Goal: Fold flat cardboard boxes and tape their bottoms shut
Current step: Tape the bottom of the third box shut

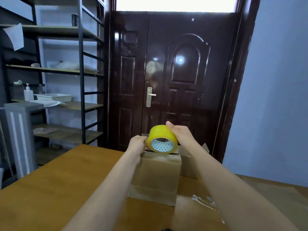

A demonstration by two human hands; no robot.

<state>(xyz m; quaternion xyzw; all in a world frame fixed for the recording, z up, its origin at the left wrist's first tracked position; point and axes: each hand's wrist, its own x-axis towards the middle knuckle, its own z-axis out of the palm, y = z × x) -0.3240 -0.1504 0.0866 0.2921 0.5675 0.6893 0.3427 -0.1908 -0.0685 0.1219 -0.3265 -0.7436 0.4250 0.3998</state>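
Observation:
A brown cardboard box [156, 177] stands on the wooden table [63, 184], its folded flaps facing up. A yellow tape roll [162, 139] with a white patterned core rests on edge on the box's top. My right hand [179, 133] grips the roll from the right, thumb over its top. My left hand [137, 145] is at the roll's left side on the box's top edge, fingers curled where the tape's free end would be; the end itself is hidden.
A second open cardboard box [191, 165] stands right behind the first. Flat cardboard [273, 194] lies at the table's right. Tape scraps [205, 201] stick to the table. A metal shelf rack [66, 84] stands at the left, a dark door [176, 77] ahead.

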